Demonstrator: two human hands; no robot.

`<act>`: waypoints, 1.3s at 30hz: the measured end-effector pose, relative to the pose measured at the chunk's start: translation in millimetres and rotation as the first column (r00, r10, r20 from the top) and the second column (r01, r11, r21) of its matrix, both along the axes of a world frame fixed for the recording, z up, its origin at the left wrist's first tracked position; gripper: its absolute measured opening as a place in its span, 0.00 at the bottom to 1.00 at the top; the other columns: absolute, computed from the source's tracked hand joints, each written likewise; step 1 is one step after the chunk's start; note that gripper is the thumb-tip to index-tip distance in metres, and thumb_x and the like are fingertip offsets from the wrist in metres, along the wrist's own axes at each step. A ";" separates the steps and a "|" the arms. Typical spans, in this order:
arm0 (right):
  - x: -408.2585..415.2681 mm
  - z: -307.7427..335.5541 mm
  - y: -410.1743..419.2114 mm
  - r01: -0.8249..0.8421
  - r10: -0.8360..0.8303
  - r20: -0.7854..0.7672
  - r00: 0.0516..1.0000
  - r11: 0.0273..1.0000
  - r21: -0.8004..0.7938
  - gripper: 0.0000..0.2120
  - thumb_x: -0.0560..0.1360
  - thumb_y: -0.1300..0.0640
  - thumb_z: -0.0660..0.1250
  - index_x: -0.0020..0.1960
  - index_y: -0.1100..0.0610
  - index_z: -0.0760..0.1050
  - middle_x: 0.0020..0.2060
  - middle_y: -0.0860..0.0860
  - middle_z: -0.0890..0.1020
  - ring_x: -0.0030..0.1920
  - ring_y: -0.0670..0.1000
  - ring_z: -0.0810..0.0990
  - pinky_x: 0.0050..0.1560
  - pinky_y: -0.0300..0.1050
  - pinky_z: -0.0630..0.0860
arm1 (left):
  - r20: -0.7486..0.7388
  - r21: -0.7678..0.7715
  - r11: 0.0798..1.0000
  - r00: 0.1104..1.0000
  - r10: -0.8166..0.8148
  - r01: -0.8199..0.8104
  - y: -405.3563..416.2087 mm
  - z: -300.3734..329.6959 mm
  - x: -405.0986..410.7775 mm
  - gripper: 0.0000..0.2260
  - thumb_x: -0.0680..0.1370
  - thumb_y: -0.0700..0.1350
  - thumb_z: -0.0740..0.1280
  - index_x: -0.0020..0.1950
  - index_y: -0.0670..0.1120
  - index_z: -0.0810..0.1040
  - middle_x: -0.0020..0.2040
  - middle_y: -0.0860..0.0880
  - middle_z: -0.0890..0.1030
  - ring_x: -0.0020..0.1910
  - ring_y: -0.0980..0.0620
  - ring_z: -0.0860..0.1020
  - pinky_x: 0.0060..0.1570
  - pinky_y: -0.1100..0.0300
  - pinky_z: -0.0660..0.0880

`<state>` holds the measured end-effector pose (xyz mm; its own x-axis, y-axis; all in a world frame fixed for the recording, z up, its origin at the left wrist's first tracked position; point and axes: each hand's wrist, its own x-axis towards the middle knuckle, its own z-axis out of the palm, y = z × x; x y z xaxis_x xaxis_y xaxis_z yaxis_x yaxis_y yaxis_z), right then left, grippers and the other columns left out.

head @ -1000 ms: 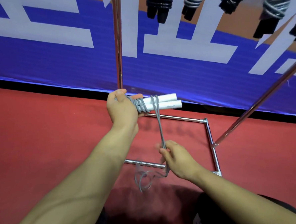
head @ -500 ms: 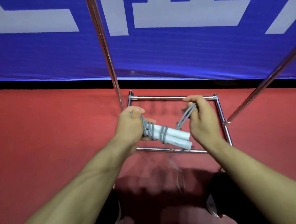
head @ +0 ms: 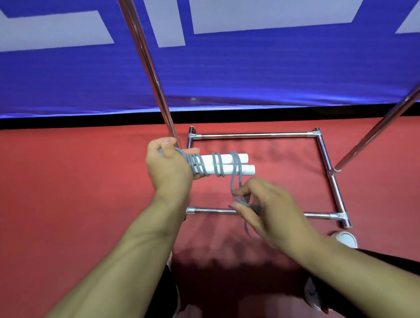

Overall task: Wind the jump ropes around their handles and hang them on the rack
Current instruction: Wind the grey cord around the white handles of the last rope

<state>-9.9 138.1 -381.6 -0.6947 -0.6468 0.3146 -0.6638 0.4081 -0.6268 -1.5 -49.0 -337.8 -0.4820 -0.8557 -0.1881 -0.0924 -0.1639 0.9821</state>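
My left hand (head: 168, 165) grips two white jump rope handles (head: 225, 164) held side by side, pointing right. Grey rope (head: 236, 179) is wound round them in several turns, tight near my fist and looser toward the free ends. From the last turn the rope drops to my right hand (head: 263, 206), which pinches it just below the handles. A short blurred tail of rope hangs under that hand. The chrome rack's base frame (head: 251, 134) lies on the red floor beneath both hands.
Two chrome rack poles rise from the base, one (head: 146, 64) just behind my left hand and one (head: 384, 123) slanting at the right. A blue banner with white shapes (head: 272, 64) stands behind. My white shoe (head: 344, 239) is by the frame's near right corner.
My right hand came down from beside the handles to below them, adding another turn of rope. The loose tail has grown shorter. The camera tilted down, so the hung ropes left the view.
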 end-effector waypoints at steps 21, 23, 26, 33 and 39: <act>17.3 -7.8 -40.8 0.268 0.109 0.772 0.626 0.900 -0.344 0.10 0.78 0.57 0.58 0.45 0.47 0.76 0.33 0.66 0.72 0.27 0.52 0.62 0.30 0.50 0.61 | -0.025 0.101 0.994 0.999 -0.026 0.029 9.3 5.6 11.9 0.10 0.85 0.43 0.52 0.48 0.50 0.69 0.26 0.50 0.81 0.22 0.53 0.78 0.21 0.56 0.76; 15.3 -4.7 -41.3 0.333 0.143 0.820 0.554 0.865 -0.376 0.13 0.74 0.45 0.60 0.41 0.54 0.70 0.31 0.53 0.71 0.27 0.46 0.60 0.30 0.44 0.59 | -0.036 0.140 0.990 0.999 -0.020 0.025 11.1 6.8 11.0 0.09 0.85 0.43 0.52 0.48 0.49 0.69 0.25 0.51 0.81 0.21 0.54 0.77 0.20 0.57 0.75; 7.9 -3.3 -39.9 0.323 0.148 0.832 0.535 0.874 -0.363 0.27 0.70 0.30 0.55 0.38 0.56 0.61 0.29 0.49 0.61 0.26 0.44 0.56 0.28 0.37 0.56 | -0.036 0.139 0.989 0.998 -0.044 0.048 16.8 7.8 9.9 0.09 0.85 0.42 0.52 0.48 0.49 0.69 0.27 0.49 0.81 0.21 0.52 0.77 0.20 0.57 0.74; -0.8 -3.2 -39.1 0.439 0.371 0.869 0.328 0.754 -0.488 0.17 0.74 0.45 0.64 0.46 0.61 0.75 0.33 0.53 0.72 0.31 0.53 0.72 0.40 0.49 0.75 | -0.003 0.146 0.985 0.995 -0.095 0.095 20.3 6.0 9.7 0.08 0.86 0.45 0.52 0.51 0.47 0.69 0.35 0.44 0.82 0.26 0.49 0.79 0.21 0.58 0.75; -2.4 -1.5 -36.2 0.281 0.339 0.870 0.358 0.850 -0.447 0.16 0.74 0.42 0.65 0.40 0.55 0.72 0.32 0.54 0.64 0.27 0.47 0.63 0.35 0.51 0.56 | 0.005 0.101 0.986 0.991 -0.130 0.129 18.7 5.2 9.9 0.08 0.85 0.45 0.52 0.53 0.46 0.69 0.34 0.44 0.82 0.25 0.49 0.79 0.22 0.57 0.76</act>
